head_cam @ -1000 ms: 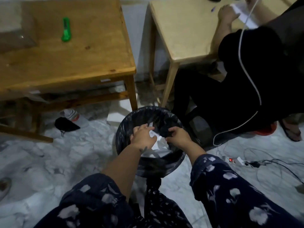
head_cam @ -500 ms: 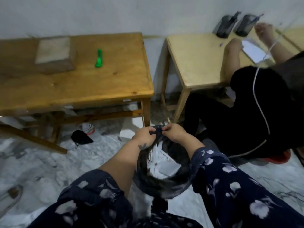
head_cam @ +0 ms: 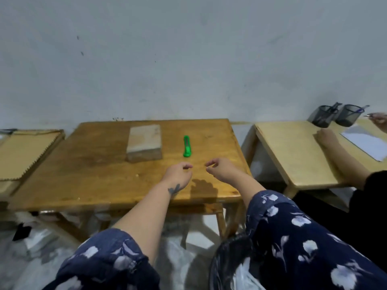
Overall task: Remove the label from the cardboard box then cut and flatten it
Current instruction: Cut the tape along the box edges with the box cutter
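Wooden table [head_cam: 88, 181] carries the box [head_cam: 144, 143], closed and uncut, and just right of it the green cutter [head_cam: 187, 146]. Both hands hover near the front edge: left hand [head_cam: 179, 174] and right hand [head_cam: 219, 169] are loosely curled and hold nothing. Cutting seems the step now; next, the right hand should take the cutter.

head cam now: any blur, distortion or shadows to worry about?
Head view: wide-angle bowing curves the table edges; soft overall, sleeves at the bottom blurred; light dim and even, no glare; one dark hand shadow on the wood below the right hand; green cutter and cardboard box readable.
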{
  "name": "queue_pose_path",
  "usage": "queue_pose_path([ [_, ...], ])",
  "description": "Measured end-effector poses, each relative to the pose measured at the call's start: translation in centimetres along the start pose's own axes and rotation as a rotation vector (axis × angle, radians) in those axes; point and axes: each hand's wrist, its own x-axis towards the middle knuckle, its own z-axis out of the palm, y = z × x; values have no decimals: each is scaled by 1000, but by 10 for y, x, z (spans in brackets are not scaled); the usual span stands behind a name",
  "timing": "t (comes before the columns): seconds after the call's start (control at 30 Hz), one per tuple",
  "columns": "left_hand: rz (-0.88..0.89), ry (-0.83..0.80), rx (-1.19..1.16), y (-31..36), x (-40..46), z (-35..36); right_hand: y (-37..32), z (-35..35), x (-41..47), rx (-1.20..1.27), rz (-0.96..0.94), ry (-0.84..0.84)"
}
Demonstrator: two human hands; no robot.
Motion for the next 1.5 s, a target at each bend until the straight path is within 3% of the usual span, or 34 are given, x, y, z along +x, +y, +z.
queue_pose_path([
  [0.23,-1,173,104,-72,69,-69,-43,58,69,44,86,74],
  [0.47,13,307,204,-111,123,-88,-43,89,124,-23,203,132],
  [0.63,-51,337,229,-121,165,-98,-42,90,174,-36,264,196],
  [0.87,-173,227,358,-127,219,-91,-42,107,222,-235,266,339],
  [1.13,-145,294,459,-133,226,-80,-62,92,274,-129,295,116],
  [1.23,-136,288,451,-133,226,-82,-77,86,283,14,301,98],
  [1.5,-130,231,458,-138,221,-88,-106,66,252,853,255,-213],
])
